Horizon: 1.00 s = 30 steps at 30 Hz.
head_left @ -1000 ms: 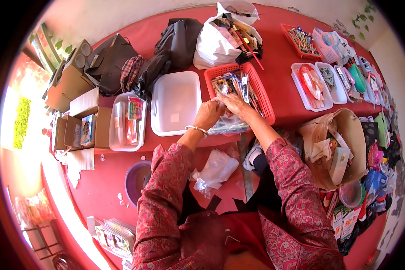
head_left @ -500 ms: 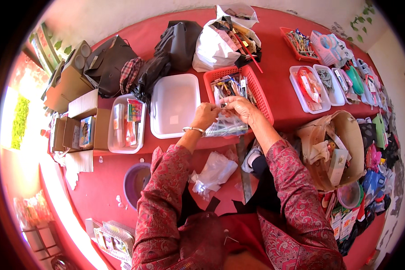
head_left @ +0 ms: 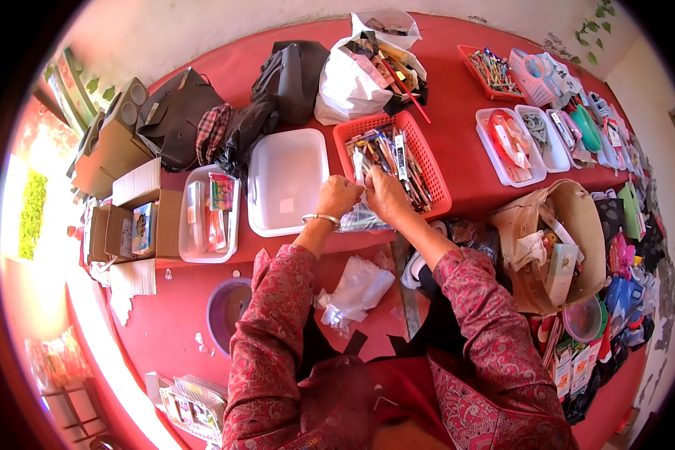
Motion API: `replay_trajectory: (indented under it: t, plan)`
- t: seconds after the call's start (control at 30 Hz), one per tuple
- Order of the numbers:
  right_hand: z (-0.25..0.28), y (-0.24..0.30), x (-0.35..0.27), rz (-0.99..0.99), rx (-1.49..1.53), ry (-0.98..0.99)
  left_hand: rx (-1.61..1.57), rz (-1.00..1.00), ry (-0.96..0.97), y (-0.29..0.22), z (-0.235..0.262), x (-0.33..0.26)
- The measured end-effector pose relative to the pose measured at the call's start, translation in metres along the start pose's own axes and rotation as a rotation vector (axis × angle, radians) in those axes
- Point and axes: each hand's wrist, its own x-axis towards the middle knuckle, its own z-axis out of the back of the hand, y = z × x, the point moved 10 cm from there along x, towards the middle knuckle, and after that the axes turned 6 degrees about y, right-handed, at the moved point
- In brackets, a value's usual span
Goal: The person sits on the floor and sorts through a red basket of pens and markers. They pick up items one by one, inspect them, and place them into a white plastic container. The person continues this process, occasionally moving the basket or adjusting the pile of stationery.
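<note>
Both hands meet at the near-left corner of a red plastic basket (head_left: 430, 161). My left hand (head_left: 339, 196), with a bracelet at its wrist, is closed in a pinch. Right beside it, my right hand (head_left: 388, 196) pinches too, fingertips almost touching those of the left. Between and below them hangs a clear plastic bag (head_left: 364, 220), its top edge in the fingers; what it contains is hard to make out. Inside the basket lie many pens (head_left: 399, 154). An open white plastic tub (head_left: 289, 180) stands just left of my hands.
Left of the tub are a container of packets (head_left: 216, 214) and an open cardboard box (head_left: 131, 225). Bags (head_left: 296, 75) stand behind. At right is a large carton (head_left: 551, 247); below lie loose plastic bags (head_left: 358, 289) and a purple basin (head_left: 229, 311).
My right hand has come down and left, its fingers closing in beside my left hand. The bag now shows less, mostly below both hands. The view has shifted slightly.
</note>
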Motion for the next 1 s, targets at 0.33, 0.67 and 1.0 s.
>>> replay_trajectory:
  t: [0.33, 0.67, 1.0]
  plan:
    - [0.005, 0.043, -0.013, 0.377, -0.378, -0.015, 0.141, -0.083, 0.153, -0.012, -0.008, -0.001]
    - [-0.003, -0.004, 0.002, -0.053, 0.089, 0.158, 0.199, -0.190, 0.133, -0.023, -0.004, -0.004]
    - [-0.047, -0.056, -0.019, -0.689, 1.391, 0.475, 0.080, -0.069, 0.142, -0.009, -0.007, 0.000]
